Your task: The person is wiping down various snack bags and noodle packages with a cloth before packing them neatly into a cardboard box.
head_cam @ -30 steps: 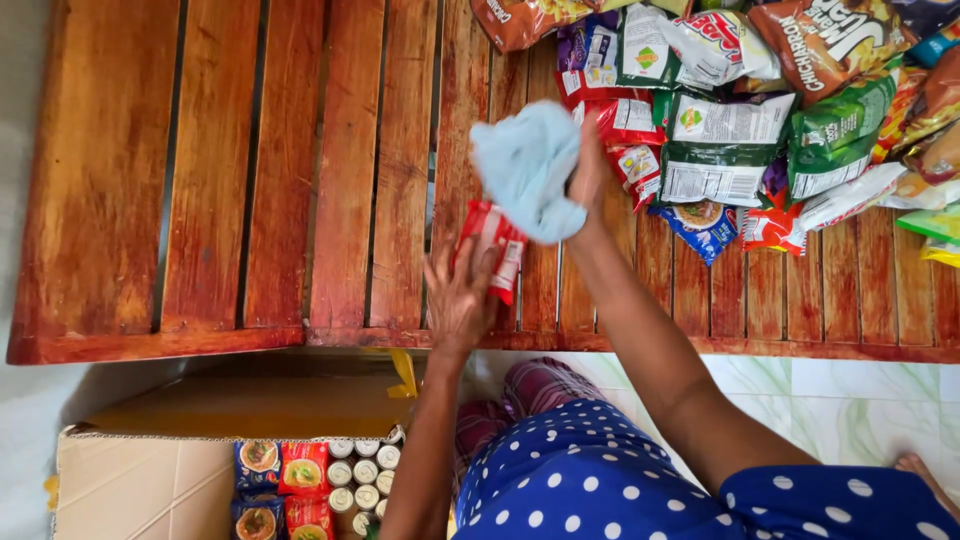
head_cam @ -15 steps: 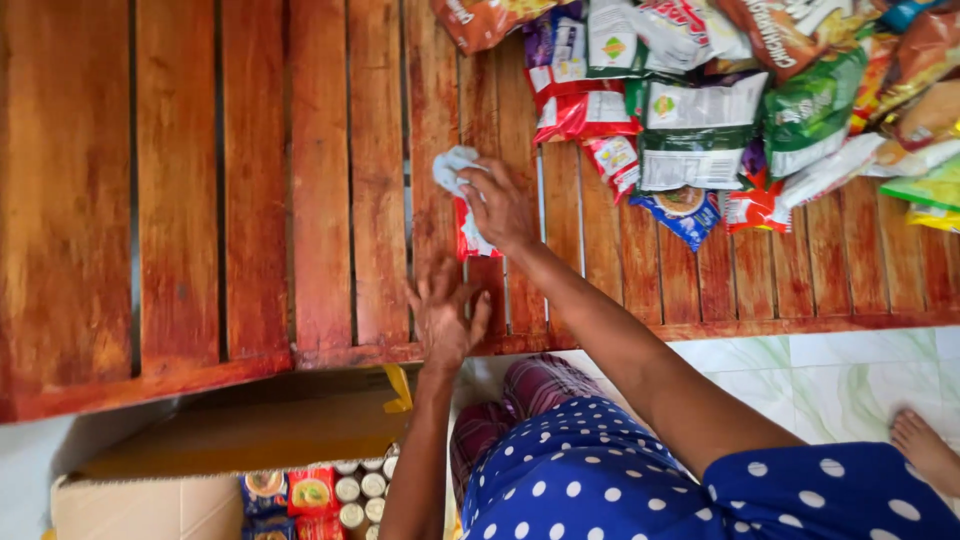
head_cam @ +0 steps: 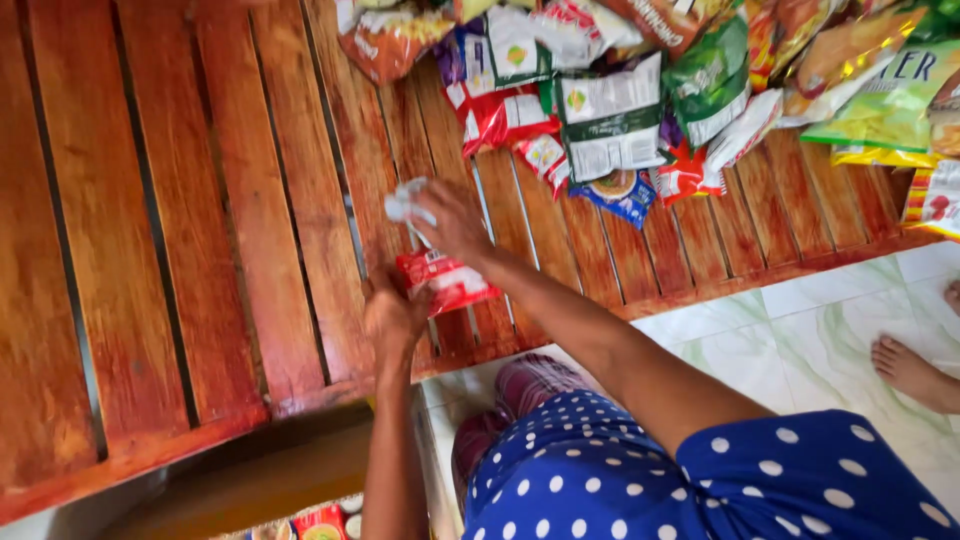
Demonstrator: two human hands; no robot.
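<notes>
A small red snack packet (head_cam: 450, 281) lies on the wooden slatted platform (head_cam: 180, 230) near its front edge. My left hand (head_cam: 392, 316) grips the packet's left end. My right hand (head_cam: 452, 222) is closed around a crumpled pale blue cloth (head_cam: 405, 203) and presses it against the packet's upper side. My right forearm runs from the packet down toward my blue polka-dot clothing.
A heap of colourful snack packets (head_cam: 610, 110) covers the platform's back right. Beneath the front edge sits a cardboard box (head_cam: 250, 490) with small tins. A white tiled floor (head_cam: 800, 330) lies at the right, with another person's bare foot (head_cam: 915, 372) on it.
My right hand came down with the cloth onto the red packet. My left hand closed on the packet's end. The view shifted, so the snack heap now sits further right.
</notes>
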